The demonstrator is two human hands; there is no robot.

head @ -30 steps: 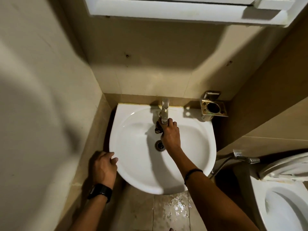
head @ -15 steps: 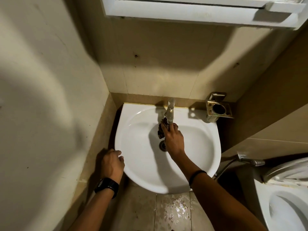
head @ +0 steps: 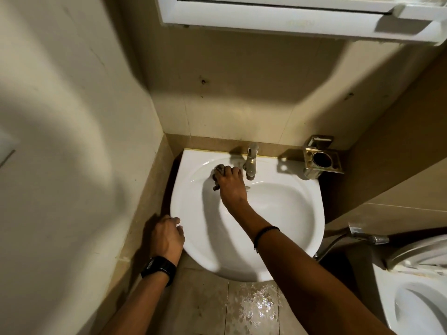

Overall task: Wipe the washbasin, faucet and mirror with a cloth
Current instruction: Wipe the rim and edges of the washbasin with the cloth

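Beige tiled walls close round a narrow corner where the white washbasin (head: 312, 213) sits against the back wall, with the lower frame of a white cabinet (head: 266, 18) overhead, whose mirror face is out of sight; the right hand (head: 231, 187) has its fingers curled over a small wadded cloth (head: 217, 172), pressing it to the basin's back left slope, just beside the faucet (head: 251, 163); the left hand (head: 167, 238) lies at the front left rim with fingers bent, though I cannot tell whether they clasp the edge or merely rest there. Risks, as I judge them: the wad is so small that a sweep to the right could knock the knuckles on the spout; much weight leaned on the rim might strain a wall-hung bowl; the wet patch (head: 254, 308) glistening on the floor tiles below invites a slip when reaching up for the mirror; a dark, possibly soiled rag may smear instead of cleaning. The cloth looks brownish-grey, crumpled and mostly hidden under the fingers, one tail poking out on the left; the basin is glossy, with no grime that I can make out; the faucet is dull brassy metal, standing upright at the centre back.
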